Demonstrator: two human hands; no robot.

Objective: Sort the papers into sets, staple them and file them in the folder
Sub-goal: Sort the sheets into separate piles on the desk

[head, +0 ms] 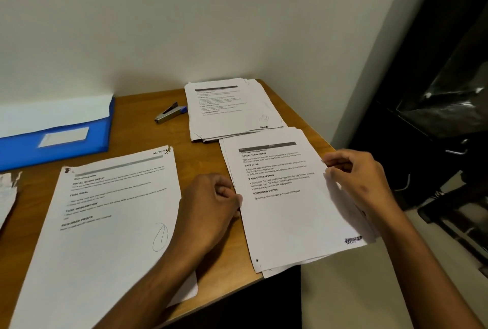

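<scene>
Now both hands pinch one set of papers (287, 196) at the tabletop's (148, 114) right edge: left hand (211, 199) on its left edge, right hand (353, 172) seemingly on its right. Further back lie another stack (232, 109), the stapler (170, 112) and blue folder (55, 138).

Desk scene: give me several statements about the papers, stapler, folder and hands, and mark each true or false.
1. The stapler lies between the blue folder and the far paper stack. True.
2. The left hand holds the stapler. False: it grips the left edge of the near paper set.
3. The right hand pinches that set's right edge. True.
4. The folder lies on the desk's right side. False: it is at the left, against the wall.
</scene>
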